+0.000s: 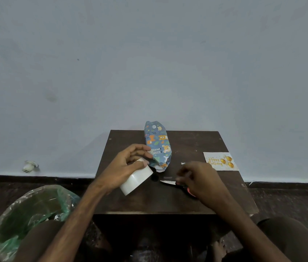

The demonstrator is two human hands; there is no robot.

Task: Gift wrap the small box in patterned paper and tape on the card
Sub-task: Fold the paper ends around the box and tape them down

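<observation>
1 bin [32, 220] with a green liner, on the floor at near left beside the table [168, 205]. 1 dark wooden table, small. 1 left hand [124, 167], fingers and thumb curled round 1 white roll of tape [136, 179], which is held tilted over the table's left half. 1 right hand [200, 178], lying over the red handles of 1 pair of scissors [169, 182], fingers curled and blurred (I cannot tell whether they grip the scissors or anything else); the blades lie flat and point left toward the tape. 1 box [157, 146], wrapped in blue animal-print paper, lying lengthwise at table centre, just beyond the left hand's fingertips, its near end crumpled and unsealed, its far end reaching past the table's far edge. 1 card [220, 161], "Happy Birthday" with gold balloons, flat at the table's right edge, apart from the box. 1 pale crumpled scrap [30, 166] at the foot of the wall [149, 63], far left.
</observation>
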